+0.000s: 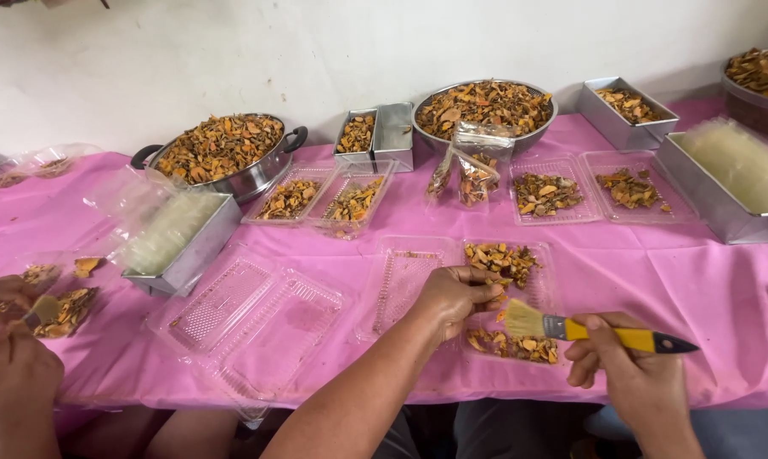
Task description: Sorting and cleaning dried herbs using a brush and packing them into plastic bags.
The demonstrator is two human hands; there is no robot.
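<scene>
Item, left hand point(456, 297): fingers curled and pressed together, pinching dried orange-brown slices at the edge of a clear plastic clamshell tray point(405, 276) that lies open on the pink tablecloth point(724, 289); the tray's right half holds a small heap of dried slices point(501, 259). Item, right hand point(630, 374): fingers closed around the yellow handle of a paintbrush point(601, 333), its pale bristles pointing left, just beside the left hand and above a second scatter of slices point(511, 344) near the table's front edge. Item, empty clamshell tray point(252, 319), open and flat, to the left of the hands. Item, metal tin of stacked clear bags point(184, 242), farther left. Item, two-handled steel pot point(223, 153) heaped with the same dried slices, at the back left; a round steel bowl point(484, 106), likewise heaped, at the back centre (two filled clear pouches point(469, 170) lean against its front). Item, filled clamshell trays point(324, 200) between pot and bowl, and another pair point(584, 191) to the right. Item, rectangular metal tins point(626, 110) along the wall. Item, another person's hands point(14, 340) at the far left edge, with a second brush point(40, 310) over a small pile of slices; their grip cannot be told clearly.
</scene>
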